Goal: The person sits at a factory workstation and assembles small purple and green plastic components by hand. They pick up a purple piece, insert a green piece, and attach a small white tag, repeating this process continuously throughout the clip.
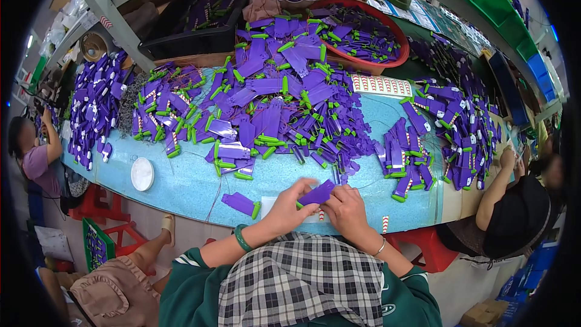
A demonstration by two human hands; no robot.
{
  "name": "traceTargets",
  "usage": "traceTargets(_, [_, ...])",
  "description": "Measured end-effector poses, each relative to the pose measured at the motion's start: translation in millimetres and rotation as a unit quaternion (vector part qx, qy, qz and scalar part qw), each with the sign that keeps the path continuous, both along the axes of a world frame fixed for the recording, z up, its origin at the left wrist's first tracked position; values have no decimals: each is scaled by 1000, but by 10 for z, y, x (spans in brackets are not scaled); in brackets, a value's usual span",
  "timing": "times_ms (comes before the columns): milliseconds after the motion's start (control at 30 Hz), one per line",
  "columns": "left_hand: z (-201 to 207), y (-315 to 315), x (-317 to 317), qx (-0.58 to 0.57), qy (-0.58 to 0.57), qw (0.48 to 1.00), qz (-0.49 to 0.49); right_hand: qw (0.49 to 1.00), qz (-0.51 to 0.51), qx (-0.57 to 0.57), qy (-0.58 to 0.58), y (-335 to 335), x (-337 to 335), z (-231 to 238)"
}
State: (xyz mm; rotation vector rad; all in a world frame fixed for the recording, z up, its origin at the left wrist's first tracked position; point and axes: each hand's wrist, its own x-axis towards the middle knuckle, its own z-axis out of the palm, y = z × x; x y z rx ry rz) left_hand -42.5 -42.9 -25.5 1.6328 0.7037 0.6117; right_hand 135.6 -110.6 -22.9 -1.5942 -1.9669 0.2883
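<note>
Both hands meet at the near edge of the blue table [181, 188]: the left hand [289, 206] and the right hand [348, 209] are each closed on a purple plastic piece [317, 193] held between them. Just left lies another purple piece with a green cap [241, 204], and beyond spreads a big heap of purple parts [284, 103].

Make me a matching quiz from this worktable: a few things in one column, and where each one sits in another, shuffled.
Things:
1. small round white lid
2. red round plastic basin
3. flat purple plastic piece with green end
4. flat purple plastic piece

Places:
A. far side of the table, full of purple parts
B. held between left hand and right hand
C. alone on the blue tabletop, left
D. just left of the left hand

Pairs: 1-C, 2-A, 3-D, 4-B
</note>
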Motion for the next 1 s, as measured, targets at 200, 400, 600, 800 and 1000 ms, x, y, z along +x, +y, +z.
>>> traceTargets(200, [-73, -21, 2, -94, 13, 995, -4, 962, -1, -115, 247, 72, 209, 179])
traceTargets(400, [279, 85, 23, -204, -3, 979, -21, 975, 23, -90, 202, 190, 205, 576])
traceTargets(600, [319, 112, 28, -238, -103, 965, 45, 933, -23, -60, 355, 165, -11, 425])
traceTargets(800, [300, 74, 26, -315, -184, 931, 31, 839, -32, -98, 534, 171, -130, 394])
traceTargets(1000, [310, 58, 3, -452, -242, 858, -17, 815, -56, -184, 546, 170, -140, 336])
